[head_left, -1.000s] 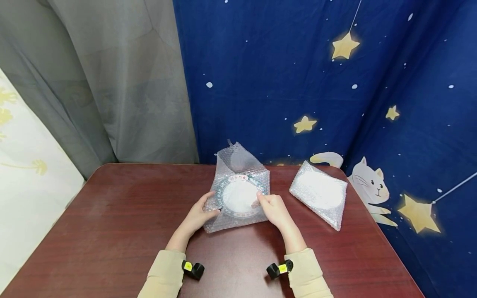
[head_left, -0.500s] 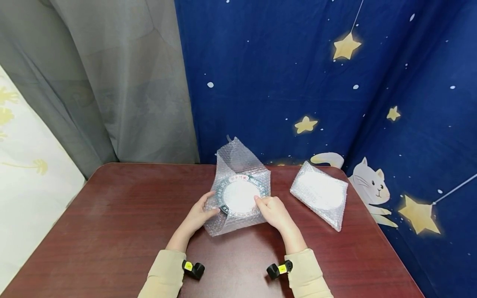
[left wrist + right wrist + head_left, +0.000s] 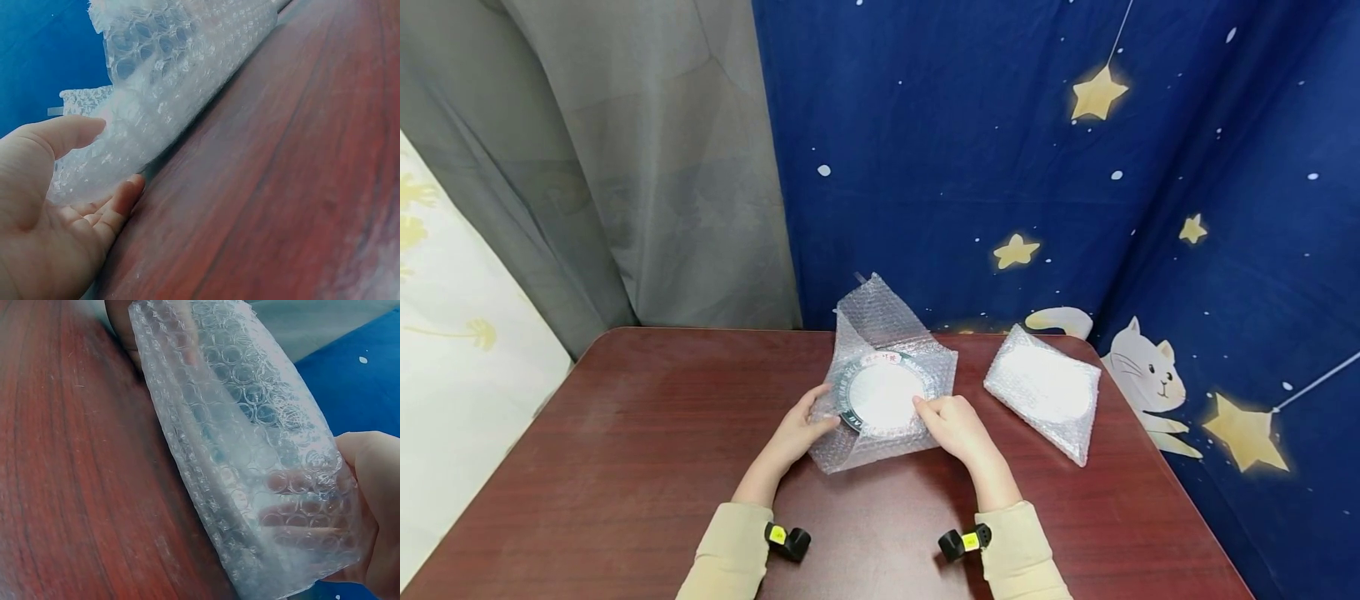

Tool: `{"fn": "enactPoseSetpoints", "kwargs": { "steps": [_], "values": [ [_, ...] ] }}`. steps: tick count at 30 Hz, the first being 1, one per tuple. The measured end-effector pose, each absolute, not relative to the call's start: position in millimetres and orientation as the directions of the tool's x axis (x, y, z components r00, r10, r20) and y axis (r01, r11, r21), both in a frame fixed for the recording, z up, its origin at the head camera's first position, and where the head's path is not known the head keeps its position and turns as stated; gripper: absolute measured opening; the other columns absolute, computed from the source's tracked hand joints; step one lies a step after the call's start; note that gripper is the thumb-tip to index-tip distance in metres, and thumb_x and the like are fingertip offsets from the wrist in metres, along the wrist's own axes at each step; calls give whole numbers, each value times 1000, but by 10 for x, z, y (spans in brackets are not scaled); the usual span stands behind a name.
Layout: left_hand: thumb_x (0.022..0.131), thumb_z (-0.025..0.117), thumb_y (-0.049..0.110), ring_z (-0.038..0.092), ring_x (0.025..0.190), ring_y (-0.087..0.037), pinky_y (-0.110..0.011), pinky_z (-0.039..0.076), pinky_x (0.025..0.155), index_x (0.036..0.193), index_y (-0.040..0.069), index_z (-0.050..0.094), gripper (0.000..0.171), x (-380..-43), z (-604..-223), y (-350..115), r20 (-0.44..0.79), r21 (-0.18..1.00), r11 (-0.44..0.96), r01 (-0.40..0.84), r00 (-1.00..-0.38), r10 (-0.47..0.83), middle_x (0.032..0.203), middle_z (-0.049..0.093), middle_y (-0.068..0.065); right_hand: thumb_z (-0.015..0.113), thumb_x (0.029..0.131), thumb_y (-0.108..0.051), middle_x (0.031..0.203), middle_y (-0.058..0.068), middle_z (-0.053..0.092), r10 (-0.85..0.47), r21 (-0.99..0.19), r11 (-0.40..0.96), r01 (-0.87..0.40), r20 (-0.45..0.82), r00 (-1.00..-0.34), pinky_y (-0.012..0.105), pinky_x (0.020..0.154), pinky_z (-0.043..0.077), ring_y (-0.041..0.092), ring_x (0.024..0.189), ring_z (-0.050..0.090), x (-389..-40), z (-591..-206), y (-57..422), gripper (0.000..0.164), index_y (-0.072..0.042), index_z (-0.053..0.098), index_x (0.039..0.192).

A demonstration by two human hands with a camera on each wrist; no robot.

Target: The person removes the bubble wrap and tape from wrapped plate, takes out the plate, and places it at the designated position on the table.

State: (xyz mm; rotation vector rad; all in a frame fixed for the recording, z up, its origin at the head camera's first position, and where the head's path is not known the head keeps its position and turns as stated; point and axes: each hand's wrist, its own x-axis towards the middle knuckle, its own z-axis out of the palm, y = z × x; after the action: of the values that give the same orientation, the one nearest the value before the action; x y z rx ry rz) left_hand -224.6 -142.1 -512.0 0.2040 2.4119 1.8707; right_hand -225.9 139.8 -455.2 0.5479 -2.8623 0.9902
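Note:
A piece of bubble wrap (image 3: 887, 321) lies at the middle of the table around a round disc (image 3: 886, 396), white in the centre with a dark green lettered rim and a red-on-white label. My left hand (image 3: 797, 429) holds the left side of the wrap, thumb above and fingers under its lower edge. In the left wrist view that hand (image 3: 69, 194) touches the crumpled bubble wrap (image 3: 162, 87). On the right, my right hand (image 3: 951, 423) pinches the wrap's near right part. Through the clear bubble wrap (image 3: 244, 425), the right wrist view shows the right hand's fingers (image 3: 300, 512).
A second bubble-wrapped package (image 3: 1043, 390) with something white inside lies to the right on the dark red wooden table (image 3: 662, 442). Behind the table hang a grey curtain (image 3: 700, 167) and a blue starry curtain (image 3: 940, 167).
The wrap's right side has spread further right, and its near edge has shifted. More of the dark rim shows at the near left. The right thumb has moved slightly left; the left hand stays nearly still.

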Motion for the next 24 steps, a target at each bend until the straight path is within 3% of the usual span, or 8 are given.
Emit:
{"fn": "enactPoseSetpoints", "kwargs": {
  "steps": [7, 10, 13, 17, 20, 24],
  "values": [
    [89, 68, 15, 26, 138, -32, -51, 27, 108, 145, 10, 40, 63, -2254, -5131, -1454, 13, 972, 231, 47, -989, 146, 150, 31, -17, 55, 96, -33, 53, -9, 26, -304, -565, 751, -343, 166, -938, 28, 52, 32, 8, 53, 29, -2267, -4545, 1441, 48, -18, 42, 52],
    [89, 67, 15, 27, 138, -33, -50, 26, 109, 144, 8, 40, 62, -2255, -5122, -1468, 15, 973, 227, 48, -990, 143, 149, 32, -20, 59, 92, -31, 59, -12, 47, -287, -558, 765, -322, 153, -946, 29, 61, 43, 6, 60, 45, -2279, -4547, 1457, 33, -16, 64, 63],
    [91, 66, 15, 29, 137, -34, -49, 26, 109, 144, 5, 40, 60, -2257, -5118, -1491, 17, 976, 211, 46, -990, 138, 148, 34, -23, 61, 90, -29, 81, -9, 66, -279, -562, 770, -303, 131, -951, 35, 79, 50, 10, 81, 62, -2283, -4537, 1473, 19, -17, 76, 87],
    [96, 60, 16, 42, 128, -32, -45, 33, 106, 145, 1, 37, 57, -2261, -5111, -1528, 13, 982, 186, 38, -991, 133, 142, 41, -24, 63, 90, -28, 98, 1, 70, -288, -573, 767, -290, 97, -953, 41, 89, 49, 21, 99, 64, -2288, -4524, 1490, 23, -12, 75, 102],
    [99, 54, 18, 55, 114, -28, -37, 39, 99, 145, 0, 36, 53, -2265, -5107, -1563, 9, 980, 196, 30, -994, 110, 132, 52, -23, 65, 90, -27, 102, 6, 69, -309, -581, 756, -300, 88, -947, 43, 90, 48, 25, 102, 63, -2296, -4523, 1500, 28, -7, 73, 107],
    [102, 46, 19, 64, 98, -28, -31, 48, 87, 144, -1, 37, 47, -2276, -5120, -1607, 3, 984, 177, 17, -997, 79, 119, 60, -25, 66, 89, -26, 102, 10, 68, -334, -602, 735, -312, 79, -939, 45, 89, 48, 27, 100, 62, -2308, -4530, 1509, 34, -2, 69, 113]
  ]
}}
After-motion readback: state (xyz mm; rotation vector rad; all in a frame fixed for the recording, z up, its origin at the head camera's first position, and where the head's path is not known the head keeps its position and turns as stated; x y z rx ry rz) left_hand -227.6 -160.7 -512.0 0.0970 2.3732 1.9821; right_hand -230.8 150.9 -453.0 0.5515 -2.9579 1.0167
